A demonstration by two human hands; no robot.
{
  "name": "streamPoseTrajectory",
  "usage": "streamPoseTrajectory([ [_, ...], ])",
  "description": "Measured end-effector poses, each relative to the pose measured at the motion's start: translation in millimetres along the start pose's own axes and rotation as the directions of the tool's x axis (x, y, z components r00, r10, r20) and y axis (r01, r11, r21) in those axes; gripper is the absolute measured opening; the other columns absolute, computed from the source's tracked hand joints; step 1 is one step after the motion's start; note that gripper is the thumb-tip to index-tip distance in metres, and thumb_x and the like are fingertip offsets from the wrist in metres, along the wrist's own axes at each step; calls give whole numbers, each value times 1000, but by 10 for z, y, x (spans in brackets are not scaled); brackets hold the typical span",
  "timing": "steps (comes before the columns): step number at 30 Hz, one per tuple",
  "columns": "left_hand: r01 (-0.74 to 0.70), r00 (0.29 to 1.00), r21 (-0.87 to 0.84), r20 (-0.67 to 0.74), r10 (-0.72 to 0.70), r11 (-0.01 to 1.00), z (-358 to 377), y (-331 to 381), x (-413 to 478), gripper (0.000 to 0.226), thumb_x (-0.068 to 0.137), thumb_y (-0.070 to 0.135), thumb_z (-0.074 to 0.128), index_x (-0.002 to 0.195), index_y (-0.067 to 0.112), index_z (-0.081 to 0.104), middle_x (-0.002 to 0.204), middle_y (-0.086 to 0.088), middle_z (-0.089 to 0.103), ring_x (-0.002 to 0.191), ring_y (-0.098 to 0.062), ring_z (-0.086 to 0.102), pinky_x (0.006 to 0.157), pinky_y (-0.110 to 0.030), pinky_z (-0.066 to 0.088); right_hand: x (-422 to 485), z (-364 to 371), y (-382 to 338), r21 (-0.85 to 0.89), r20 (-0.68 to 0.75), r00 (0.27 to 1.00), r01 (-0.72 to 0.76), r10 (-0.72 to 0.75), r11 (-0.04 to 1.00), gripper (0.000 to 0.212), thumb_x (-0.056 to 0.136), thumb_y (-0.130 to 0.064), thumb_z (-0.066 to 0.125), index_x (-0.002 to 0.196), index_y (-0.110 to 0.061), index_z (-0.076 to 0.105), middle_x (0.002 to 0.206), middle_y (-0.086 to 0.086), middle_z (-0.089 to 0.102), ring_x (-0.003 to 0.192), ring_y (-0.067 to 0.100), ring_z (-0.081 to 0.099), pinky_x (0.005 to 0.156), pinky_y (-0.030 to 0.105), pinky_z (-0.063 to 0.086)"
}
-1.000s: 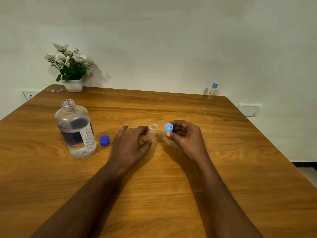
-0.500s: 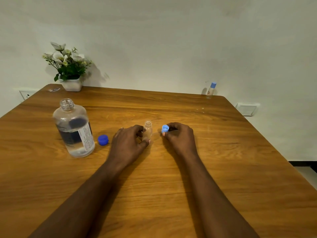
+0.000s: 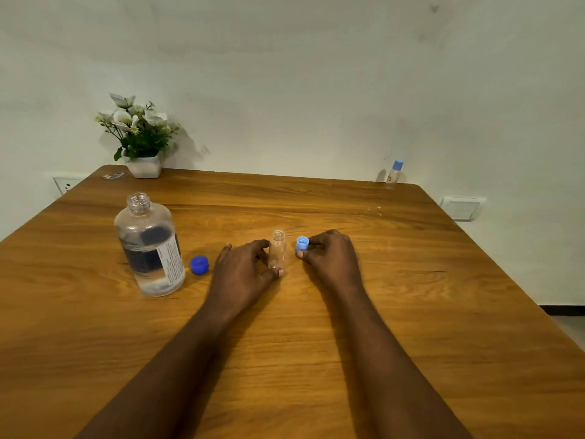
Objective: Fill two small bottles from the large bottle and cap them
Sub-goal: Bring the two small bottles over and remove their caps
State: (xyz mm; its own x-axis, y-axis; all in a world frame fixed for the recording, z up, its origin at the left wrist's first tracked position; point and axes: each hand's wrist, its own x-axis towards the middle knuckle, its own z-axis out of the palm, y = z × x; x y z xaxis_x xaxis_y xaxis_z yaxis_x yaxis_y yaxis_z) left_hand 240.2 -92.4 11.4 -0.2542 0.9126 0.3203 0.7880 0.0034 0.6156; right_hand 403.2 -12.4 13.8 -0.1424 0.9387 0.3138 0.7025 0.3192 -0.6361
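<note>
Nearest to me, both forearms reach out over the wooden bench (image 3: pixel 316 359), bare to the wrist. My left hand (image 3: pixel 243 270) rests on the wood with its fingers curled round an uncapped small bottle (image 3: pixel 278 250). The thumb lies at the near side of its base and the fingers are on its left. The small bottle stands upright on the bench with its mouth open. I cannot tell whether there is liquid in it.

Just to its right, my right hand (image 3: pixel 329 258) pinches a light blue cap (image 3: pixel 302 243) between thumb and fingertips. The cap is level with the bottle's neck and close beside it, not on it.

To the left of my left hand a dark blue cap (image 3: pixel 199 265) lies on the wood. Just beyond it on the left stands the large bottle (image 3: pixel 148 248), upright and uncapped, clear, with a printed label and some liquid low inside.

Further back, at the far right edge of the bench against the wall, a second small bottle (image 3: pixel 394 172) stands with a light blue cap on. At the far left corner sits a white pot of flowers (image 3: pixel 144 166). The pale wall carries a socket (image 3: pixel 65 183) on the left and a switch plate (image 3: pixel 462 208) on the right.
</note>
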Motion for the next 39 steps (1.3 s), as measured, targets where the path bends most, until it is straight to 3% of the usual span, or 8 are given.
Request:
streamPoseTrajectory([
  [6, 44, 999, -23, 2, -44, 999, -102, 51, -121, 72, 74, 39, 79, 136, 19, 49, 121, -1, 65, 115, -14, 57, 116, -41, 22, -83, -70, -2, 30, 4, 999, -41, 41, 999, 56, 71, -35, 82, 119, -9, 68, 117, 9, 65, 111, 25, 58, 92, 38, 49],
  [10, 51, 998, -61, -29, -53, 997, -136, 103, -336, 69, 76, 32, 78, 137, 20, 47, 124, 0, 62, 118, -15, 53, 108, -42, 38, -162, -99, 4, 52, -13, 999, -48, 49, 998, 55, 73, -34, 81, 120, -10, 67, 118, 10, 65, 110, 24, 60, 90, 34, 49],
  [12, 34, 997, -71, -65, -39, 997, -149, 109, -468, 65, 79, 30, 76, 137, 21, 47, 128, 1, 58, 120, -15, 50, 104, -36, 42, -223, -117, -5, 67, -14, 998, -53, 54, 996, 53, 75, -34, 79, 121, -10, 67, 119, 9, 65, 110, 22, 60, 89, 32, 48],
  [17, -53, 992, 15, -118, 54, 998, -162, 194, -703, 43, 87, 29, 66, 129, 23, 55, 129, 6, 49, 120, -11, 43, 93, -18, 32, -433, -205, -20, 105, 5, 998, -63, 62, 993, 48, 80, -35, 75, 121, -10, 67, 123, 7, 66, 111, 19, 61, 89, 28, 48],
  [22, -161, 986, 82, -19, 163, 984, -121, 352, -814, 36, 92, 27, 59, 127, 23, 56, 129, 6, 50, 118, -11, 44, 93, -22, 38, -641, -374, 35, 126, 30, 998, -55, 52, 991, 39, 85, -29, 71, 120, -12, 67, 123, 4, 67, 111, 14, 61, 93, 27, 48],
  [28, -302, 951, 93, 96, 293, 949, 129, 685, -856, 34, 94, 23, 53, 129, 20, 54, 129, 4, 51, 118, -15, 46, 96, -29, 42, -701, -654, 268, 145, -48, 991, -115, 123, 983, 36, 88, -23, 68, 122, -10, 66, 124, 5, 67, 113, 15, 61, 97, 30, 48],
  [36, -365, 918, 107, 206, 339, 925, 678, 1165, -491, 37, 96, 25, 48, 133, 17, 50, 131, -1, 51, 119, -19, 45, 100, -33, 40, -473, -923, 696, 149, -137, 968, -191, 212, 970, 37, 90, -21, 65, 125, -11, 63, 127, 5, 65, 116, 16, 59, 94, 25, 44],
  [39, -318, 932, 97, 216, 292, 943, 870, 1286, -250, 38, 96, 25, 48, 133, 16, 49, 133, -2, 51, 121, -20, 44, 101, -36, 41, -279, -1005, 870, 145, -167, 956, -220, 243, 965, 41, 90, -21, 66, 129, -13, 60, 128, 6, 64, 117, 17, 59, 93, 25, 44],
])
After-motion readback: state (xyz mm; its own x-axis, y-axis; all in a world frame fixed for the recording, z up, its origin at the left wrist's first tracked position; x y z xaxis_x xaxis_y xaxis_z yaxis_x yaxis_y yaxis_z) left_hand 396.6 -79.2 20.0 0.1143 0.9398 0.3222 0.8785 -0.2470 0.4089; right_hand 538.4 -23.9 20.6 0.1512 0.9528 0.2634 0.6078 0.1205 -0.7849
